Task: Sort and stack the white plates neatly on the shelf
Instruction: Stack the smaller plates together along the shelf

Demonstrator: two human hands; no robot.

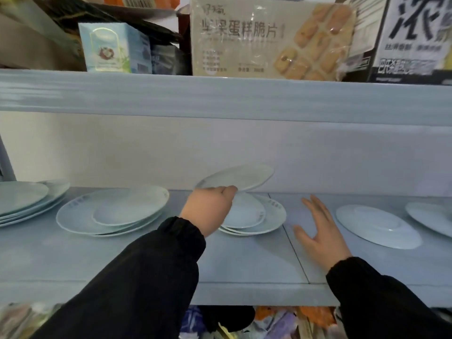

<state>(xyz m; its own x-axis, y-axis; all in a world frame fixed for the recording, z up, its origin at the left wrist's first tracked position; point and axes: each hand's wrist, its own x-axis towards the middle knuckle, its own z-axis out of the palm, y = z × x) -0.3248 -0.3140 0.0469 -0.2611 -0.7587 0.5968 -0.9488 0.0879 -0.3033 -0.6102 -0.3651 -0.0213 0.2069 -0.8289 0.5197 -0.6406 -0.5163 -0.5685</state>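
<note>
My left hand point(208, 207) grips the near rim of a small white plate point(241, 177) and holds it tilted in the air above a short stack of white plates point(271, 218) in the middle of the shelf point(244, 263). My right hand point(318, 231) hovers open, fingers spread, over bare shelf just right of that stack. A wider stack with a small plate on top point(117, 211) lies to the left, and another stack point(27, 199) sits at the far left. A single plate point(376, 226) lies upside down to the right, and one more plate point(430, 216) is cut off by the right edge.
The upper shelf board point(220, 94) runs low above the plates and carries a biscuit box point(269, 37), a pale blue carton point(110, 47) and a black-and-white box point(415, 37). A white wall closes the back. Packets fill the shelf below point(269, 321).
</note>
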